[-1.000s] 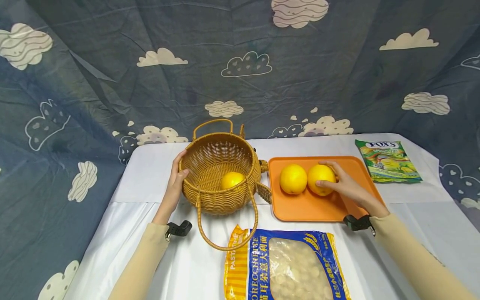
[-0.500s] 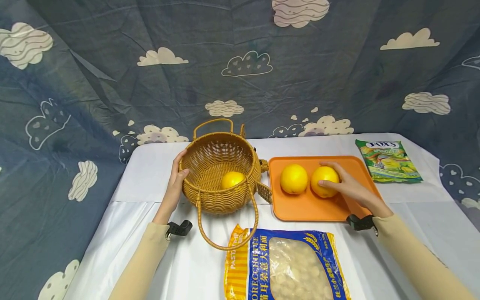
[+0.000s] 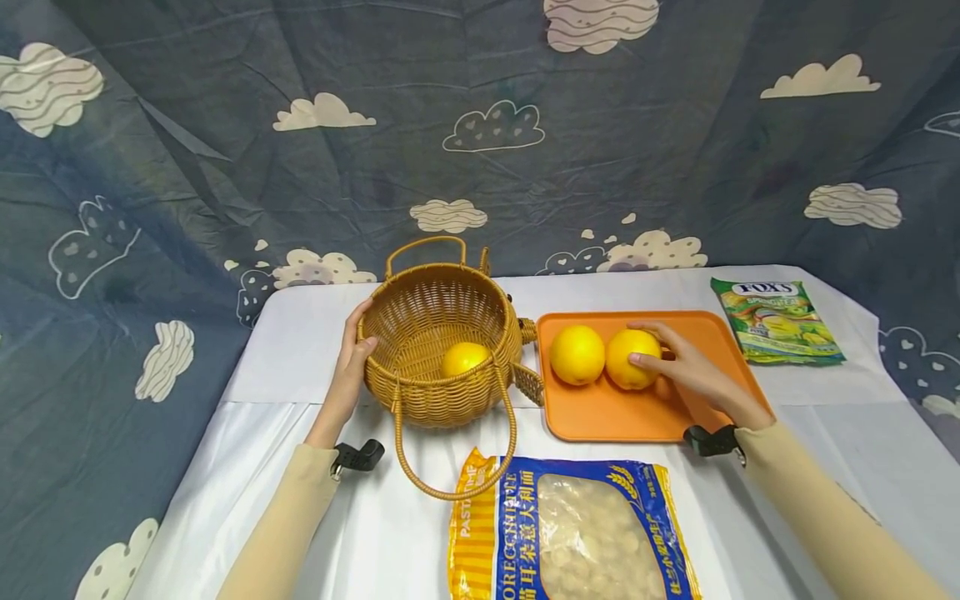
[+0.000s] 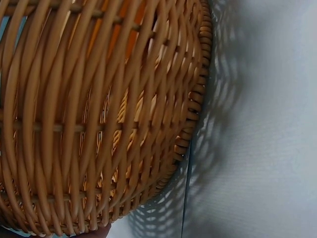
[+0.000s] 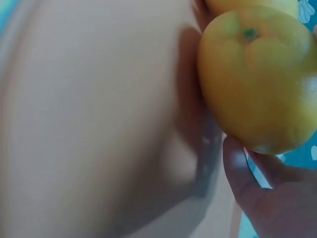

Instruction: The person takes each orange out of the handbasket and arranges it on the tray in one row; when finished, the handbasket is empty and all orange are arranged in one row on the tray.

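My left hand (image 3: 350, 367) grips the left rim of a round wicker basket (image 3: 431, 404), thumb over the inside edge. One orange (image 3: 463, 359) lies inside the basket. The left wrist view is filled by the basket's woven side (image 4: 99, 124). On an orange plastic tray (image 3: 600, 421), my right hand (image 3: 690, 367) holds a second orange (image 3: 628, 360) between thumb and fingers. Another orange (image 3: 577, 356) sits touching it on the left. In the right wrist view the held orange (image 5: 257, 84) shows its green stem spot, with the thumb at its lower side.
A blue and yellow pasta bag (image 3: 592, 525) lies in front, with the basket's front handle (image 3: 457, 498) hanging over its corner. A green candy bag (image 3: 776, 322) lies right of the tray. Behind the table hangs a cloud-patterned cloth (image 3: 600, 167).
The right hand and its orange first shift slightly right, then left along the tray. The neighbouring orange has shifted left too. The left hand and basket stay put.
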The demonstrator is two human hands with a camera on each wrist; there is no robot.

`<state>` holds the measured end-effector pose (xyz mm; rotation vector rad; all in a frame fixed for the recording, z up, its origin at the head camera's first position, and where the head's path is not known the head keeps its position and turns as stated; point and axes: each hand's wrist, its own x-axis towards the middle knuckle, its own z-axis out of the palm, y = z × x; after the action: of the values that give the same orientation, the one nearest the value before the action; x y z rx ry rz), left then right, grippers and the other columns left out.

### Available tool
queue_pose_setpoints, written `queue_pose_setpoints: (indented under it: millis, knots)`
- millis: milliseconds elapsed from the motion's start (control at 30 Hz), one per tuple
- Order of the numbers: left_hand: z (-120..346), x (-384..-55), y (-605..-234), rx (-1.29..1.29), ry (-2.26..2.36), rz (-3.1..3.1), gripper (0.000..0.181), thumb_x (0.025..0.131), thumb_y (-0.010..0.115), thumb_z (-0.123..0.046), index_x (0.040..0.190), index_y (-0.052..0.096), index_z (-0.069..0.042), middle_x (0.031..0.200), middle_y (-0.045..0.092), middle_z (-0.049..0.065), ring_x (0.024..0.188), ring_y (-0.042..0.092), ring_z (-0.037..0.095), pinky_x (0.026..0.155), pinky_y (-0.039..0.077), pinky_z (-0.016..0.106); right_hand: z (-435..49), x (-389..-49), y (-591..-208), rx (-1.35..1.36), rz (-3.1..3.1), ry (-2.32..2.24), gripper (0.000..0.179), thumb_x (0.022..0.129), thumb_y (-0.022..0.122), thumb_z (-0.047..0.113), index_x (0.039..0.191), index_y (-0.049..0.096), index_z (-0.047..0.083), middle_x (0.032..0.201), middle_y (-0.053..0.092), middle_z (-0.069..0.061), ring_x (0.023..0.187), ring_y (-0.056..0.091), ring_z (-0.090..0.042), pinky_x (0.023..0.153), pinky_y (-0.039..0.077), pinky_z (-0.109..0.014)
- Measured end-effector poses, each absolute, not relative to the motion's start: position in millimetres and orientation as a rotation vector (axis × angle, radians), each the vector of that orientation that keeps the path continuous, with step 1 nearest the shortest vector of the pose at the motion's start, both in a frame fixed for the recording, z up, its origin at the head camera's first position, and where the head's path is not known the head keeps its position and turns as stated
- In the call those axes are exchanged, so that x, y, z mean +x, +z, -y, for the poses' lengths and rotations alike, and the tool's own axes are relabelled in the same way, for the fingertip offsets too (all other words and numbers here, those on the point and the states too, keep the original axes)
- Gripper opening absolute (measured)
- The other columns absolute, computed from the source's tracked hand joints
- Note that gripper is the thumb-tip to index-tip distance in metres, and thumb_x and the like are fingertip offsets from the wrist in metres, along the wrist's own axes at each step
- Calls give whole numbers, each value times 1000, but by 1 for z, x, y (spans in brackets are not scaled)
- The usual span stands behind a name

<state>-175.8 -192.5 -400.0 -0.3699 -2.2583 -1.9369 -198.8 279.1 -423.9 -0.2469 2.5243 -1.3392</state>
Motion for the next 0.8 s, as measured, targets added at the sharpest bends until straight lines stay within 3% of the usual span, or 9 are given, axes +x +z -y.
queue_pose_setpoints:
  millis: [300, 533, 800]
  knots:
    - [191, -176, -399, -409, -1913, 2237, 60, 93, 36, -14, 150, 20, -3, 154, 18, 17, 140, 15, 36, 111, 10, 55, -283, -198, -424, -273, -2498, -1352, 69, 95, 57, 34, 152, 24, 14, 146, 28, -24, 123, 32, -52, 96, 27, -66]
    - [191, -176, -399, -398, -1907, 2251, 60, 93, 36, -15, 150, 20, -4, 154, 18, 16, 141, 15, 34, 111, 11, 52, -288, -196, -424, -266, -2486, -1366, 69, 94, 58, 35, 152, 24, 18, 149, 25, -22, 123, 30, -50, 96, 27, -64]
    - [192, -175, -399, -377, -1928, 2257, 61, 93, 36, -16, 150, 19, -5, 154, 17, 14, 141, 16, 33, 111, 12, 48, -287, -197, -426, -264, -2500, -1371, 68, 94, 58, 35, 151, 26, 15, 146, 29, -22, 122, 35, -49, 94, 36, -59]
